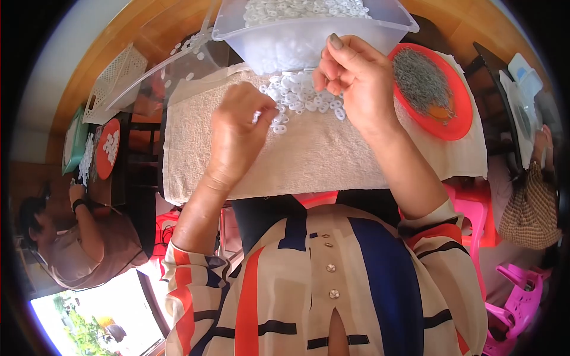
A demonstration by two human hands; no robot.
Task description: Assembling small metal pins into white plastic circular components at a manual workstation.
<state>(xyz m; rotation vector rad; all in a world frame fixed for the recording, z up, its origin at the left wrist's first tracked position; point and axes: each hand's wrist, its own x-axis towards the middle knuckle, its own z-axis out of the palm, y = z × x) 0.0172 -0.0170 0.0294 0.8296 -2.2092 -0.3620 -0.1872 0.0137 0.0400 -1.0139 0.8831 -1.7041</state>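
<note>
My left hand [240, 127] is closed in a pinch on a small white plastic piece [257, 116], just left of a loose pile of white plastic pieces [294, 94] with small holes. To the right of that pile, my right hand [365, 83] is raised over the towel. Its fingers are curled in below the thumb, and what they hold, if anything, is too small to make out. Close by on the right lies a red plate [463, 113] heaped with thin grey metal pins [423, 80]. A beige towel [314, 151] covers the table under both hands.
At the far edge stands a translucent bin [273, 50] of white pieces. A clear plastic lid [196, 65] leans at the far left, near a white basket [116, 83]. One person [89, 231] works at the left beside another red plate [108, 148]; another person's hand [541, 142] shows at the right.
</note>
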